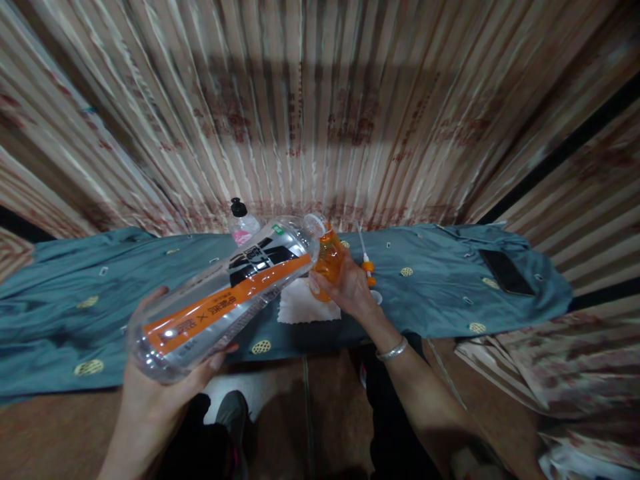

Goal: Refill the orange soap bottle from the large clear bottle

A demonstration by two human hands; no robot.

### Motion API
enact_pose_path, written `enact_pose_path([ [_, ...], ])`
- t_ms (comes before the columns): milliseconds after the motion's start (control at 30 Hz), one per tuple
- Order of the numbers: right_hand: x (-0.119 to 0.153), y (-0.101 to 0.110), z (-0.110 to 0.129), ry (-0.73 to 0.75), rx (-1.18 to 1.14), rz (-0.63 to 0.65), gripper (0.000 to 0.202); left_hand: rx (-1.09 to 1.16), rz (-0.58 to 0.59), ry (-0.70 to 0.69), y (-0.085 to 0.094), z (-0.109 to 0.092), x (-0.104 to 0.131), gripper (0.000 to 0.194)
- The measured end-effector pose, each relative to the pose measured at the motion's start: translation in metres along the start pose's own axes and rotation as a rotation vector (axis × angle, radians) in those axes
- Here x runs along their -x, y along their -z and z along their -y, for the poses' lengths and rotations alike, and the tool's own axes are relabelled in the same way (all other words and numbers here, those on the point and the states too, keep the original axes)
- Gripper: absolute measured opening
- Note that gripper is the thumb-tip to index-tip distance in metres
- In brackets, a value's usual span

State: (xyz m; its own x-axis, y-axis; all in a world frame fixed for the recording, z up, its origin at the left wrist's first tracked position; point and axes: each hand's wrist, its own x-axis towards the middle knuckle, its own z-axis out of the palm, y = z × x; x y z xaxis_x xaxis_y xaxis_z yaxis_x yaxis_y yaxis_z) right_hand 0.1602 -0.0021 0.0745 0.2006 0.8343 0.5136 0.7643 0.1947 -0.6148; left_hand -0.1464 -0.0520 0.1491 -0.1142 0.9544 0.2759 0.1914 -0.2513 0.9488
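My left hand (170, 380) is wrapped around the lower end of a large clear plastic bottle (225, 293) with a silver and orange label. The bottle is tilted, its neck up and to the right, close to the mouth of a small orange see-through bottle (331, 250). My right hand (353, 287) grips that orange bottle. Whether liquid passes between the two cannot be made out. Under them lies a white cloth (303, 310). Just right of my right hand rests an orange pump head (369, 270) with a thin clear tube, and a small pale round cap (376, 297).
A clear bottle with a black pump top (239, 210) stands behind the big bottle. A dark phone (507, 272) lies toward the right on the green patterned cloth (435, 293) covering the narrow table. Pleated curtains (320, 120) hang close behind and at the sides.
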Motion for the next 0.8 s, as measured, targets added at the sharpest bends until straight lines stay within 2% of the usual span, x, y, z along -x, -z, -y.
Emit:
enact_pose_path([
  [100, 0.0, 0.002, 0.001, -0.006, 0.006, 0.012, 0.076, 0.095, 0.011, 0.164, 0.002, 0.007, 0.0, 0.116],
  [167, 0.0, 0.003, 0.001, -0.007, 0.008, 0.019, 0.076, 0.114, 0.014, 0.192, 0.002, 0.009, 0.0, 0.122],
  [333, 0.0, 0.004, 0.002, 0.007, 0.019, 0.019, 0.076, 0.113, -0.036, 0.19, -0.007, -0.001, 0.004, 0.128],
  [433, 0.0, 0.003, 0.001, 0.011, 0.031, 0.015, 0.077, 0.099, -0.061, 0.178, -0.012, -0.012, 0.006, 0.122],
  [533, 0.0, 0.002, -0.001, 0.018, 0.024, 0.016, 0.077, 0.092, -0.1, 0.235, -0.014, -0.018, 0.002, 0.131],
  [633, 0.0, 0.002, -0.002, 0.017, 0.005, 0.01, 0.076, 0.06, -0.094, 0.228, -0.011, -0.015, -0.002, 0.132],
  [700, 0.0, 0.003, -0.002, 0.013, -0.001, 0.016, 0.076, 0.025, -0.031, 0.199, -0.007, -0.008, -0.002, 0.128],
  [733, -0.001, 0.003, -0.001, 0.012, -0.002, 0.021, 0.076, 0.018, -0.043, 0.161, -0.005, -0.004, -0.002, 0.127],
  [767, -0.001, 0.004, -0.001, 0.009, -0.002, 0.024, 0.076, 0.001, 0.024, 0.155, -0.003, 0.0, -0.001, 0.126],
  [800, -0.001, 0.004, 0.0, 0.006, -0.001, 0.025, 0.076, -0.006, 0.014, 0.111, -0.001, 0.005, 0.0, 0.123],
])
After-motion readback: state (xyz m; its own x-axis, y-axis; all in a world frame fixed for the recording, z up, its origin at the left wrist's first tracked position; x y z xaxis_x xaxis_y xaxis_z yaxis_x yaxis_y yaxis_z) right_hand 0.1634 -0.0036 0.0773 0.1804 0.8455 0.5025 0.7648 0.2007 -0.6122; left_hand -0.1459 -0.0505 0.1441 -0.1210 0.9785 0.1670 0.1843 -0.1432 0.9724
